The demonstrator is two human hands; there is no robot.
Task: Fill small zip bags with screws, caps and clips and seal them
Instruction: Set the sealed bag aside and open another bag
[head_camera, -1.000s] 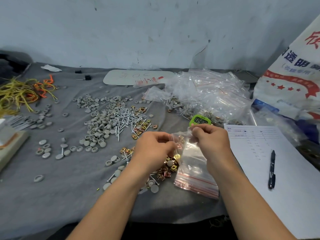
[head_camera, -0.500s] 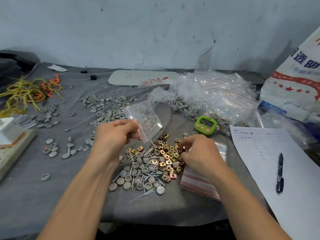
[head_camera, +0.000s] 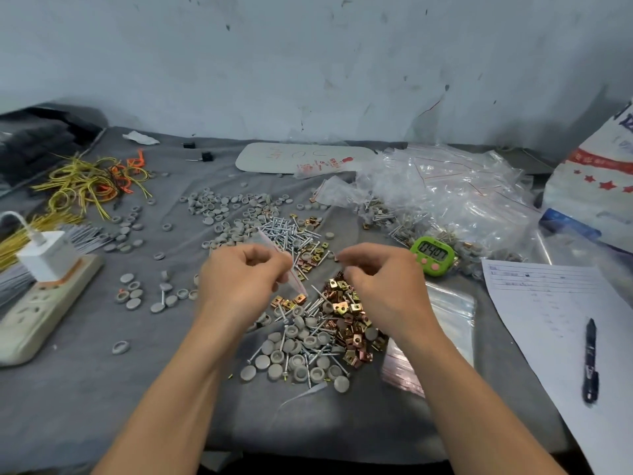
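My left hand (head_camera: 239, 281) pinches a small clear zip bag (head_camera: 292, 269) with a red seal strip, held above the grey cloth. My right hand (head_camera: 383, 282) hovers just right of it with its fingers curled in, over a mixed pile of gold clips (head_camera: 346, 306), grey caps (head_camera: 294, 365) and screws. What the right fingers hold is mostly hidden. More screws (head_camera: 287, 231) and caps lie farther back. A stack of empty zip bags (head_camera: 448, 310) lies under my right wrist.
A heap of filled bags (head_camera: 462, 193) sits at the back right, with a green timer (head_camera: 433, 255) in front. Paper (head_camera: 548, 303) with a pen (head_camera: 591, 361) lies at the right. A power strip (head_camera: 37, 313) and yellow wires (head_camera: 85, 183) are on the left.
My right hand has lifted off the clip pile and moved toward the bag. My left hand has brought the bag in toward the middle.
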